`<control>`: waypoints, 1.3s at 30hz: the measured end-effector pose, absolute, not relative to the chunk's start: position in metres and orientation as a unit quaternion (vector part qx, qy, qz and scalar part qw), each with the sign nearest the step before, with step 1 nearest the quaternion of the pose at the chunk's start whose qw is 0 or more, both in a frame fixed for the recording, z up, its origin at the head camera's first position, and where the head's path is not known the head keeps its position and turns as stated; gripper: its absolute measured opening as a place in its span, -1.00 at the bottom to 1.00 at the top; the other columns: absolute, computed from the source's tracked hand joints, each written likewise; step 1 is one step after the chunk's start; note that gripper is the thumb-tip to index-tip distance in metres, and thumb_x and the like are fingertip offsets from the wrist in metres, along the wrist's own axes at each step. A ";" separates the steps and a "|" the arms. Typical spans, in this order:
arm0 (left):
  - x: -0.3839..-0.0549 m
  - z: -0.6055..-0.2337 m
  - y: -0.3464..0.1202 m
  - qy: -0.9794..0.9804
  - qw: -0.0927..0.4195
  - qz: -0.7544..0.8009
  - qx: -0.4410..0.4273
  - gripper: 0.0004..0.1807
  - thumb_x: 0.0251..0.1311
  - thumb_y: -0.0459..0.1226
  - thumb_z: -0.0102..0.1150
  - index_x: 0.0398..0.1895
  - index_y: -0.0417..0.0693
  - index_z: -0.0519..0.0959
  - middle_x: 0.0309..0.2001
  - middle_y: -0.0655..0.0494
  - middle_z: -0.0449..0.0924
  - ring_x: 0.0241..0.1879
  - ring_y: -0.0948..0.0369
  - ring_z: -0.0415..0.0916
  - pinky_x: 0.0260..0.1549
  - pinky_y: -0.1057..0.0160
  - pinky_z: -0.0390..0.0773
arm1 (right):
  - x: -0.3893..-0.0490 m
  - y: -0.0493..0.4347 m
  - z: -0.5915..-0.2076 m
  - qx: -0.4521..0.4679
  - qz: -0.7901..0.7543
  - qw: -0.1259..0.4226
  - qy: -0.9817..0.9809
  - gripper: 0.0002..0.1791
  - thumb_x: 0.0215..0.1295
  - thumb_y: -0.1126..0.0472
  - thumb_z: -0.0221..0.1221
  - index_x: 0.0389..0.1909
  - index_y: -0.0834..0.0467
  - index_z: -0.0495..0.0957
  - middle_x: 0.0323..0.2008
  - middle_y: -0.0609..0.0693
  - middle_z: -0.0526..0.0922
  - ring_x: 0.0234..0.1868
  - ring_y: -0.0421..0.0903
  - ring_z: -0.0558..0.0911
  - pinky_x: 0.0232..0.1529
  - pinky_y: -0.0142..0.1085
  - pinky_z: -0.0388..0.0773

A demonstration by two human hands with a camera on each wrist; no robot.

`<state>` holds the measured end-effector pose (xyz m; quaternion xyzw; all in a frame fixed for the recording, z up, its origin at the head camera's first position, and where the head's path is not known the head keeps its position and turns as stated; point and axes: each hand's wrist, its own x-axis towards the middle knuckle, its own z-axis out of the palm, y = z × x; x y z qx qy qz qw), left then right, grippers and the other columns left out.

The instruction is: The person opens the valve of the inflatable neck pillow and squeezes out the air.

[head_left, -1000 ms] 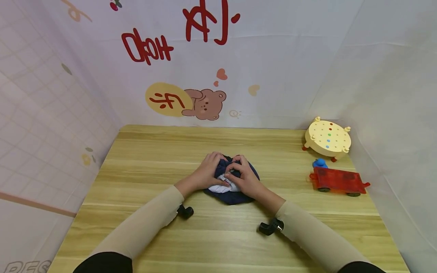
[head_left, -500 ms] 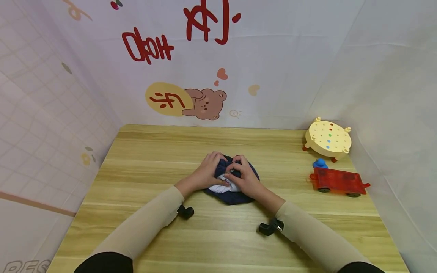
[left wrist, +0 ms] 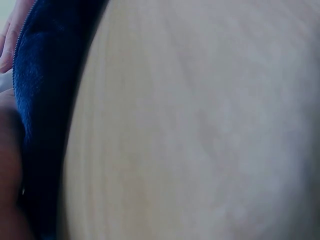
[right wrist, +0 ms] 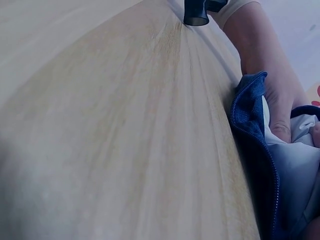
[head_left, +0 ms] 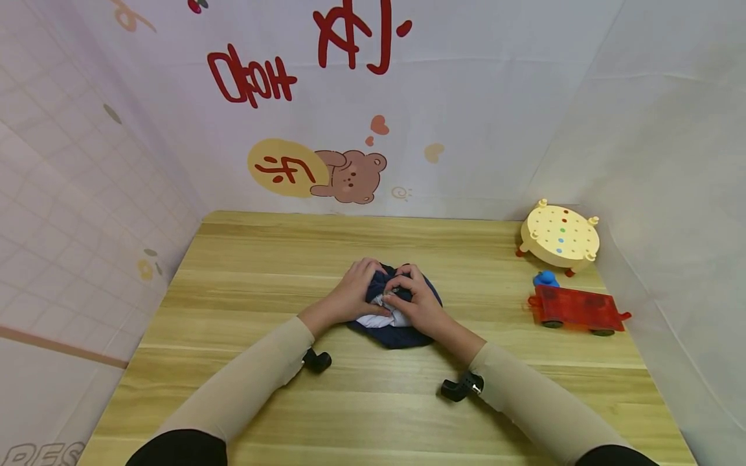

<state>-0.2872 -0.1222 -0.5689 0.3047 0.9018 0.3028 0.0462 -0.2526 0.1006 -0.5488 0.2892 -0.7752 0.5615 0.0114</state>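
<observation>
A navy zip pouch (head_left: 394, 337) with a plush outside and a white lining lies bunched on the table in the head view. My left hand (head_left: 353, 292) grips its left side, fingers curled over the top and thumb on the white lining. From the right, my right hand (head_left: 421, 307) curls its fingers and thumb into the middle of the fabric. The pouch's zipped edge (right wrist: 270, 155) and white lining show in the right wrist view, with the left hand (right wrist: 275, 90) reaching inside the opening. The left wrist view shows the plush side (left wrist: 42, 85); what lies under the fingers is hidden.
At the right side of the wooden table (head_left: 245, 272) stand a cream round toy stool (head_left: 561, 234) with coloured dots, a small blue toy (head_left: 546, 278) and a red wheeled toy wagon (head_left: 579, 309). Printed fabric walls (head_left: 478, 129) enclose the back and sides.
</observation>
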 end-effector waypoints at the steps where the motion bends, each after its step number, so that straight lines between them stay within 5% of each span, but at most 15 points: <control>1: -0.288 -0.570 -0.122 0.903 0.048 0.300 0.304 -0.08 0.15 0.15 0.70 0.38 -0.03 0.37 0.43 -0.06 0.30 0.40 -0.08 0.28 0.50 -0.10 0.27 | -0.253 0.101 -0.549 0.289 0.561 0.013 -0.775 -0.87 0.42 0.49 0.40 -0.15 0.24 0.70 0.17 0.43 0.39 0.27 0.28 0.38 0.37 0.09 0.28; 39: -0.283 -0.565 -0.121 0.902 0.033 0.300 0.307 -0.08 0.11 0.11 0.74 0.34 -0.08 0.40 0.40 -0.09 0.34 0.35 -0.10 0.32 0.47 -0.16 0.31 | -0.251 0.099 -0.549 0.274 0.569 0.006 -0.775 -0.90 0.39 0.49 0.42 -0.18 0.26 0.75 0.13 0.40 0.42 0.21 0.24 0.41 0.34 -0.02 0.29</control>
